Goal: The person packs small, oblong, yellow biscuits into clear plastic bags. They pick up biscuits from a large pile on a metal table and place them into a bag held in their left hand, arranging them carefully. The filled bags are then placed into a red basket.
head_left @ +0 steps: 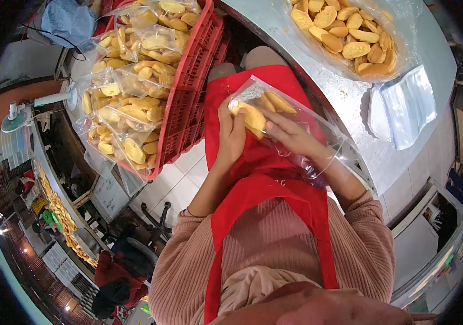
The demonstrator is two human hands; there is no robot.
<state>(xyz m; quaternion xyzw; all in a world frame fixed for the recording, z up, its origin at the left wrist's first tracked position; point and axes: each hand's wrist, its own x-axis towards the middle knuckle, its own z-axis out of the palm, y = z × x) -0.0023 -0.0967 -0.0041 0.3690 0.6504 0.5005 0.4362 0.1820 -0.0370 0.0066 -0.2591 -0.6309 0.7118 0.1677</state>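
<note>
Fingers, left hand [231,132]: curled round the mouth end of a clear plastic bag [296,127], thumb and fingers pinching the film and the golden biscuits [253,115] bunched there.
Fingers, right hand [291,135]: laid flat and close together over the bag's middle, pressing the film down against the biscuits; the fingertips point toward the left hand.
Bag position: held over the lap, above the red apron [266,184], between the red crate [188,81] on the person's left and the steel worktop [350,97] on the right. It rests on neither.
Bag contents: a few oval biscuits gathered at the upper end; the lower part trails empty and slack across the right wrist.
Crate: heaped with filled clear bags [128,103] of the same biscuits, some leaning over its outer rim.
Worktop: carries a large open plastic sack of loose biscuits [350,35] and a stack of flat empty bags [407,105] just beside it.
Risk, spill: the mouth looks only pinched, not sealed, so a looser left grip could let biscuits slide out onto the apron or the tiled floor [180,181].
Risk, breakage: the flat right hand presses straight on the biscuits, and too much pressure would likely crack them.
Risk, tear: thin film pulled taut between both hands may split at a biscuit edge.
Risk, crate: the overhanging bags appear ready to slip if the crate is knocked.
</note>
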